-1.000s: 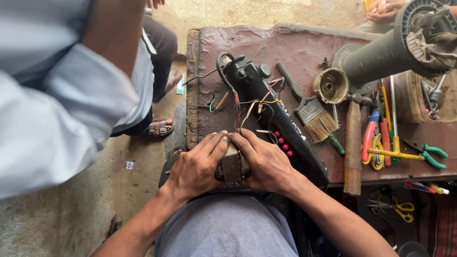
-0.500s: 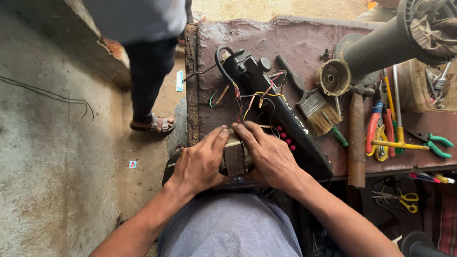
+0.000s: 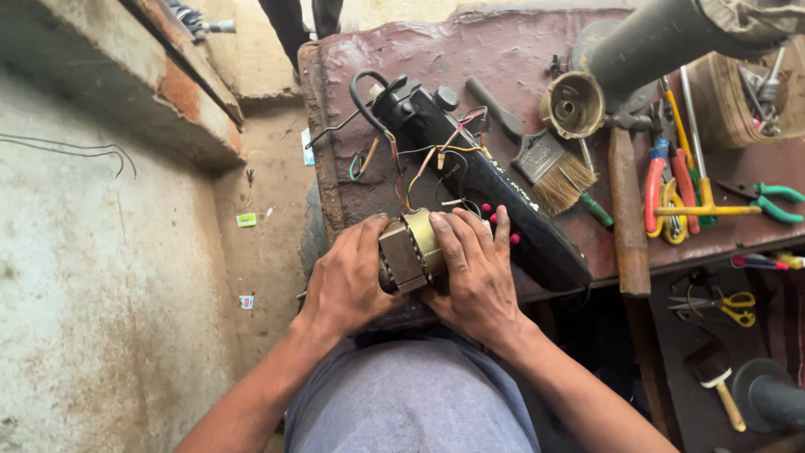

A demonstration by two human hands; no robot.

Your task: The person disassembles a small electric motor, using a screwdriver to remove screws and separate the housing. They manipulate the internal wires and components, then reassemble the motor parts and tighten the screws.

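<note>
My left hand [image 3: 348, 281] and my right hand [image 3: 474, 273] together clasp a brass-coloured motor part [image 3: 411, 250], a ring-shaped stator with a squarish metal body, at the near edge of the worn maroon workbench [image 3: 503, 50]. Coloured wires [image 3: 436, 159] run from that part up to a long black power-tool body [image 3: 478, 180] lying diagonally on the bench just beyond my fingers. My right fingers lie over the top of the ring, and my left fingers wrap its left side.
A paintbrush [image 3: 545, 164], a brass cup-shaped part [image 3: 572, 105], a hammer [image 3: 625, 201], red and green pliers [image 3: 767, 201] and screwdrivers lie at the right. Yellow scissors [image 3: 729, 304] rest lower right. A person's legs [image 3: 300, 21] stand beyond the bench. A concrete wall [image 3: 101, 252] rises at left.
The person standing at the left has walked away beyond the bench. The view has moved closer to my hands, which stay on the motor part and have turned it slightly.
</note>
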